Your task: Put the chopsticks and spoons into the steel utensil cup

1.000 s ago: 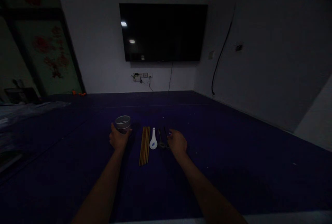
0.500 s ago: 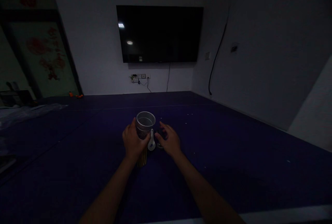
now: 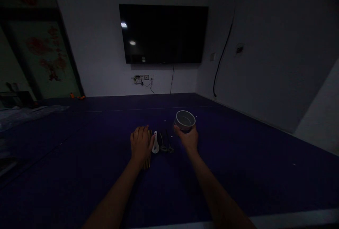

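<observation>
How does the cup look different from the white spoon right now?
The cup is gripped in the right hand, while the white spoon lies on the purple surface. The cup looks grey and the spoon white. The cup has a wide, round open mouth; the spoon has a narrow handle pointing away from the person. Both are right of the chopsticks.

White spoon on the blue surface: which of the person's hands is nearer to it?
Left. The left hand is just left of the white spoon, over the chopsticks; the right hand is farther away, off to the right, holding the cup.
</observation>
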`<act>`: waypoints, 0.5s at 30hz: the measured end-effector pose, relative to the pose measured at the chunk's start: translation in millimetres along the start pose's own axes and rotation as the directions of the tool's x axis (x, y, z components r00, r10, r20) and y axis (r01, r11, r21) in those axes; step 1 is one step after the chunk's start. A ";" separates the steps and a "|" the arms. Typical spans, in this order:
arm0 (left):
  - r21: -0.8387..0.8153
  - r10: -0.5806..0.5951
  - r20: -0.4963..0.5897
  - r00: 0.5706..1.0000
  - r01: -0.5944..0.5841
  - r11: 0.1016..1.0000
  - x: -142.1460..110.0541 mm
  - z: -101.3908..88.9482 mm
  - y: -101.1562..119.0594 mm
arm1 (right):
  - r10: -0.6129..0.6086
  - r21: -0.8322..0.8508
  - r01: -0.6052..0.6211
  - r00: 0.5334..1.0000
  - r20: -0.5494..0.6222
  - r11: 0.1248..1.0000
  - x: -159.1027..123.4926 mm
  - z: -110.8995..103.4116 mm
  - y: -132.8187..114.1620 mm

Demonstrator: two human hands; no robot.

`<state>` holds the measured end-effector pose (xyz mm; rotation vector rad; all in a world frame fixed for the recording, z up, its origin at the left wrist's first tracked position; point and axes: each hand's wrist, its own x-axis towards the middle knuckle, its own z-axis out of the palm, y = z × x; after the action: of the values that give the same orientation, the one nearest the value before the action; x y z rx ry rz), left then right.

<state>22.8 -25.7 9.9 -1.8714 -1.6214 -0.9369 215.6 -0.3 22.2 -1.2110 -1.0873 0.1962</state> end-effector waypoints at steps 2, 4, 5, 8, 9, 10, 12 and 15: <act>0.038 -0.061 0.090 0.994 0.058 0.998 0.5 1.7 -5.7 | 0.063 -0.131 -0.063 0.998 -0.009 0.989 5.4 -3.2 11.3; 0.078 -0.108 0.175 0.979 0.096 0.992 0.3 3.8 -10.4 | 0.092 -0.208 -0.088 0.996 0.013 0.974 6.2 -1.9 23.4; 0.095 -0.133 0.212 0.968 0.115 0.989 0.1 4.8 -12.2 | 0.105 -0.235 -0.096 0.994 0.028 0.967 5.5 -0.2 28.9; 0.129 -0.199 0.314 0.928 0.166 0.978 -0.2 7.3 -15.1 | 0.152 -0.296 -0.125 0.986 0.068 0.947 2.8 5.5 41.5; 0.136 -0.216 0.342 0.915 0.179 0.974 -0.1 8.0 -15.6 | 0.164 -0.312 -0.132 0.983 0.079 0.941 2.2 6.9 44.2; 0.144 -0.231 0.366 0.902 0.190 0.971 0.0 8.7 -15.9 | 0.172 -0.326 -0.135 0.981 0.089 0.936 1.7 7.8 46.5; 0.158 -0.254 0.405 0.878 0.206 0.966 0.3 9.6 -16.4 | 0.179 -0.346 -0.133 0.978 0.105 0.929 1.4 8.7 49.9; 0.169 -0.271 0.442 0.855 0.217 0.961 0.8 9.8 -16.6 | 0.163 -0.354 -0.115 0.980 0.110 0.928 1.1 9.1 53.8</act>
<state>8.2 -15.0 3.0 -1.9375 -2.1877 -0.4900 231.0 28.0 -21.9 -1.6142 -1.1887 0.2049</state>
